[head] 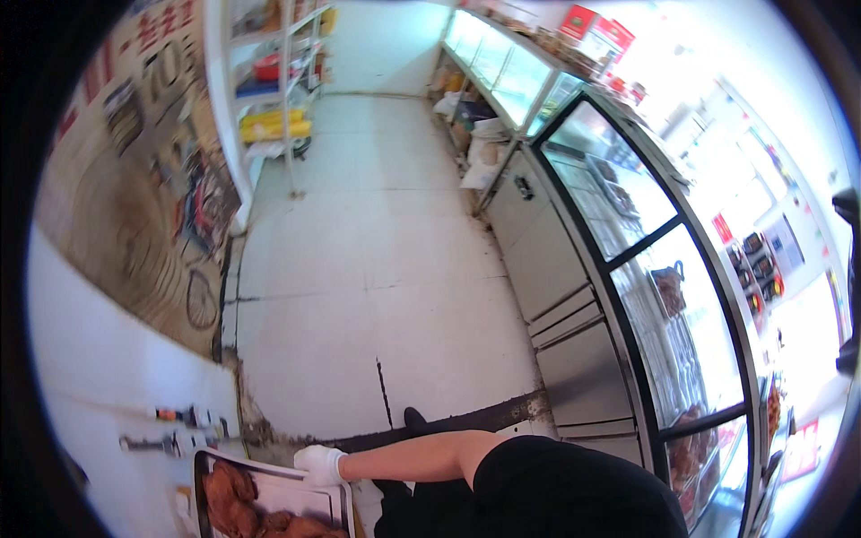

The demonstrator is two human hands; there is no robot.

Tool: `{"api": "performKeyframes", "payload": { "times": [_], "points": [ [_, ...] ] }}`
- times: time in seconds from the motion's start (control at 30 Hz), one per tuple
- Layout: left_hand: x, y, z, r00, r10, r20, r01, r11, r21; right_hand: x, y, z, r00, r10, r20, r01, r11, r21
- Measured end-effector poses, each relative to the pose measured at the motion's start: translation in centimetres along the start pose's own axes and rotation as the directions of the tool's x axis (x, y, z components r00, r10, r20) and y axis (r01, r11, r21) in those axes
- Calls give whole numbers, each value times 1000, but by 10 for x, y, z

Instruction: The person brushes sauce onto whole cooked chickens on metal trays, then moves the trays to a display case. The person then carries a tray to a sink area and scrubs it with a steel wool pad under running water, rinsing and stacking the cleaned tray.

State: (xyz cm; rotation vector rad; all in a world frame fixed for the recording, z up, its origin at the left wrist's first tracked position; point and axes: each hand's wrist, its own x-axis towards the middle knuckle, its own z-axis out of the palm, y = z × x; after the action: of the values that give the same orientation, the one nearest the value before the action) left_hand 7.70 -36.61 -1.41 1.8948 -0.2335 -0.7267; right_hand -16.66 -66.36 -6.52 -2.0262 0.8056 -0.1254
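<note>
My right hand [320, 465], in a white glove, grips the far right rim of a metal tray [276, 463] at the bottom left. Its bare forearm reaches in from a black short sleeve on the right. Browned whole poultry, seemingly roasted [230, 499], lies at the tray's left side and along its lower part. Part of the tray is cut off by the picture's lower edge. My left hand is out of view.
Glass display cases [639, 255] with trays of meat line the right. A white shelving rack [259, 97] holds goods on the left, beyond a pictured wall panel [128, 202]. Tools [161, 444] hang beside the tray. A dark, rough strip [484, 415] crosses the tiled floor.
</note>
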Motion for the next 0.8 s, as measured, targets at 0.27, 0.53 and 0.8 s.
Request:
{"api": "performKeyframes", "payload": {
  "times": [0.27,0.53,0.8],
  "points": [
    [19,132,181,975,131,177,-115,989,-97,-78,62,-216,932,168,-321,-48,935,350],
    [-42,300,509,739,278,614,-247,959,-137,-268,149,-476,765,290,-575,44,868,495],
    [-263,454,837,-34,491,871,-82,867,-492,-494,157,-595,190,528,-828,186,808,558]
  ]
}}
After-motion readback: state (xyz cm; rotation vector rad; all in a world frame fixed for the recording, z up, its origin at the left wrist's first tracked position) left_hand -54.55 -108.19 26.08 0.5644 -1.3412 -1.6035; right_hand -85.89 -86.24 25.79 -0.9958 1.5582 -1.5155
